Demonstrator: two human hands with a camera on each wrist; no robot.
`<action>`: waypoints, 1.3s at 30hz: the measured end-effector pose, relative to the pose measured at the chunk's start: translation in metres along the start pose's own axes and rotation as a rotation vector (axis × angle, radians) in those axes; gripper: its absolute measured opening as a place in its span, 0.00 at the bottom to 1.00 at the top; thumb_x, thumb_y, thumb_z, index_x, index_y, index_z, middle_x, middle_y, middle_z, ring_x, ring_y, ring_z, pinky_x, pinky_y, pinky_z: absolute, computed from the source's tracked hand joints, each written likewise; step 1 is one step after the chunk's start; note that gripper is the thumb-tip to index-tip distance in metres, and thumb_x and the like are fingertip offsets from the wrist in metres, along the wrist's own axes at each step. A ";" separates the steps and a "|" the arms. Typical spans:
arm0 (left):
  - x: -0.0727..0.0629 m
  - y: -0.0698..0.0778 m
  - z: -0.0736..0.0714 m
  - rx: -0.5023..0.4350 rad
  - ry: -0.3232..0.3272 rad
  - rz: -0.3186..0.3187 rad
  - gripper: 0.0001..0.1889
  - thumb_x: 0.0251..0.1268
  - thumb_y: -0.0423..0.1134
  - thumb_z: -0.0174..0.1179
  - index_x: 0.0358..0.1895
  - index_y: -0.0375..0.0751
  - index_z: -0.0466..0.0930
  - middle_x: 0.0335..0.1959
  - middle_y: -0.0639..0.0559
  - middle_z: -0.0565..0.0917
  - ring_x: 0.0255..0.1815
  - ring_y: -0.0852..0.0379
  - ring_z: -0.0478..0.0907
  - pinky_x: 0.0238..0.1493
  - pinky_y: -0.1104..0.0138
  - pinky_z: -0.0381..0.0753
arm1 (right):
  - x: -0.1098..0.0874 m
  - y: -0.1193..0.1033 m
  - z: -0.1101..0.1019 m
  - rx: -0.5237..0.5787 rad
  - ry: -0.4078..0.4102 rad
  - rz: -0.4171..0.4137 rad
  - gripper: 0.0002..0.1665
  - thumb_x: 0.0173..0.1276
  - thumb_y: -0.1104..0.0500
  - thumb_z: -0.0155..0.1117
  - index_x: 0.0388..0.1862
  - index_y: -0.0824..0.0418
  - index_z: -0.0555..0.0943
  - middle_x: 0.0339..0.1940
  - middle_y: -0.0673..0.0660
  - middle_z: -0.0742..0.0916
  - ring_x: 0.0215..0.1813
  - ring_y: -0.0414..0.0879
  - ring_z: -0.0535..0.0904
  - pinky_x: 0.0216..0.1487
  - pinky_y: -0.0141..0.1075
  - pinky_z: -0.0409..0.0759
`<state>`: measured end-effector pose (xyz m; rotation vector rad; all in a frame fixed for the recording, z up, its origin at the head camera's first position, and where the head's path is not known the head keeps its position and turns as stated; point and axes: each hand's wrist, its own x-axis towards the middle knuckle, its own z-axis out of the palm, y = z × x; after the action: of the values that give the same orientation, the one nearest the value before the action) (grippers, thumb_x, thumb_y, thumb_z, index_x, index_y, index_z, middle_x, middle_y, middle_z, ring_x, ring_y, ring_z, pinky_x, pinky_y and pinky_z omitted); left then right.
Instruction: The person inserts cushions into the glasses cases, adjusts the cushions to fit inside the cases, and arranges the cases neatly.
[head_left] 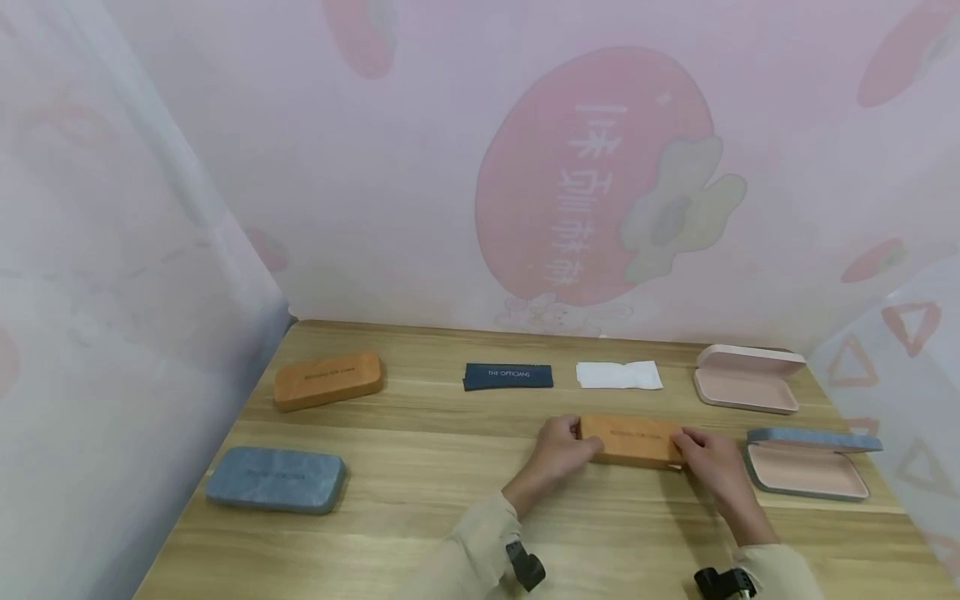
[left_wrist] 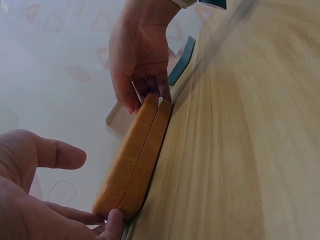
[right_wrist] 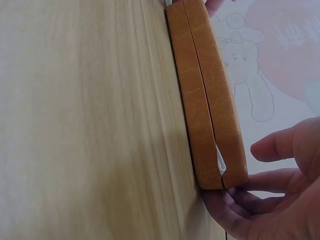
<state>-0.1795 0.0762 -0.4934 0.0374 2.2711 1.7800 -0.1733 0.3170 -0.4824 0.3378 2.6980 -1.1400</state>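
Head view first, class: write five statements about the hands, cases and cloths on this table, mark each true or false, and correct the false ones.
1. The left hand and right hand are at opposite ends of the nearer orange case. True.
2. That case stands wide open. False: its lid is down, with only a narrow gap near the right hand, where something white shows.
3. In the head view, the dark cloth lies left of the white cloth. True.
4. Both blue cases are closed. False: the left blue case is closed; the right blue case is open.
5. The pale pink case is open. True.
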 end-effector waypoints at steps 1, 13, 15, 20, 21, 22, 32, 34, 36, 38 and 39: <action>0.001 0.000 -0.001 0.003 0.003 0.002 0.21 0.53 0.34 0.65 0.51 0.29 0.83 0.41 0.49 0.86 0.39 0.61 0.78 0.41 0.70 0.79 | 0.001 -0.001 0.001 -0.013 0.006 -0.005 0.34 0.80 0.50 0.50 0.72 0.75 0.67 0.72 0.75 0.71 0.75 0.71 0.64 0.73 0.61 0.66; 0.005 -0.003 -0.010 0.006 0.016 0.001 0.22 0.54 0.35 0.65 0.54 0.32 0.83 0.44 0.49 0.87 0.41 0.61 0.79 0.42 0.70 0.80 | 0.012 -0.010 0.009 -0.006 0.002 -0.021 0.33 0.80 0.52 0.50 0.72 0.77 0.67 0.72 0.75 0.70 0.76 0.71 0.62 0.75 0.60 0.63; 0.006 -0.003 -0.010 0.000 0.013 -0.004 0.23 0.54 0.35 0.65 0.56 0.32 0.82 0.45 0.49 0.87 0.42 0.61 0.80 0.44 0.69 0.81 | 0.013 -0.010 0.009 -0.003 -0.006 -0.020 0.34 0.81 0.52 0.49 0.72 0.77 0.66 0.73 0.75 0.69 0.77 0.70 0.61 0.75 0.60 0.62; 0.008 -0.005 -0.012 0.011 -0.002 0.009 0.24 0.56 0.35 0.64 0.59 0.33 0.80 0.48 0.48 0.87 0.45 0.61 0.81 0.49 0.66 0.83 | 0.015 -0.009 0.008 0.011 -0.009 -0.014 0.34 0.81 0.50 0.48 0.73 0.75 0.65 0.74 0.75 0.68 0.78 0.70 0.59 0.76 0.60 0.60; 0.008 -0.006 -0.013 0.015 -0.010 0.022 0.24 0.57 0.34 0.64 0.59 0.32 0.80 0.49 0.47 0.87 0.46 0.60 0.81 0.50 0.65 0.84 | 0.015 -0.008 0.008 0.012 -0.001 -0.016 0.34 0.81 0.51 0.48 0.73 0.75 0.66 0.74 0.75 0.69 0.77 0.70 0.60 0.76 0.60 0.61; 0.008 -0.006 -0.014 0.026 -0.015 0.031 0.24 0.58 0.34 0.64 0.60 0.32 0.80 0.50 0.46 0.86 0.47 0.59 0.82 0.52 0.64 0.84 | 0.015 -0.007 0.008 0.017 0.003 -0.015 0.33 0.81 0.51 0.48 0.73 0.74 0.67 0.74 0.74 0.69 0.77 0.70 0.60 0.76 0.60 0.60; -0.004 -0.006 -0.034 0.082 0.072 0.018 0.30 0.60 0.34 0.60 0.68 0.30 0.73 0.60 0.38 0.79 0.58 0.46 0.80 0.58 0.55 0.83 | -0.001 0.013 0.005 0.082 0.009 -0.034 0.31 0.83 0.52 0.45 0.74 0.74 0.66 0.69 0.72 0.77 0.57 0.48 0.84 0.54 0.33 0.83; -0.009 -0.006 -0.035 0.072 0.077 0.034 0.29 0.61 0.34 0.59 0.67 0.30 0.73 0.60 0.37 0.79 0.59 0.45 0.80 0.58 0.55 0.83 | -0.008 0.018 0.002 0.099 0.001 -0.025 0.31 0.83 0.53 0.46 0.73 0.74 0.67 0.65 0.71 0.81 0.50 0.37 0.84 0.46 0.24 0.82; -0.015 -0.004 -0.035 0.057 0.071 0.059 0.27 0.64 0.33 0.59 0.67 0.30 0.73 0.60 0.38 0.79 0.59 0.45 0.80 0.57 0.57 0.83 | -0.015 0.025 -0.001 0.128 -0.012 -0.006 0.30 0.83 0.54 0.47 0.72 0.75 0.68 0.62 0.69 0.84 0.46 0.30 0.82 0.45 0.21 0.80; -0.021 -0.004 -0.033 0.042 0.055 0.095 0.26 0.65 0.32 0.59 0.66 0.29 0.73 0.57 0.38 0.80 0.56 0.48 0.80 0.55 0.62 0.83 | -0.023 0.032 -0.004 0.150 -0.016 0.021 0.31 0.82 0.52 0.48 0.71 0.75 0.69 0.59 0.66 0.86 0.44 0.28 0.82 0.45 0.21 0.81; -0.023 -0.003 -0.031 0.033 0.042 0.114 0.25 0.65 0.32 0.60 0.66 0.29 0.74 0.56 0.39 0.80 0.54 0.50 0.80 0.54 0.64 0.83 | -0.027 0.035 -0.006 0.161 -0.021 0.034 0.31 0.82 0.52 0.48 0.71 0.75 0.69 0.58 0.65 0.87 0.44 0.28 0.82 0.46 0.22 0.81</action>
<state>-0.1633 0.0418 -0.4856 0.1398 2.3719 1.8141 -0.1381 0.3417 -0.4947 0.3917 2.5792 -1.3462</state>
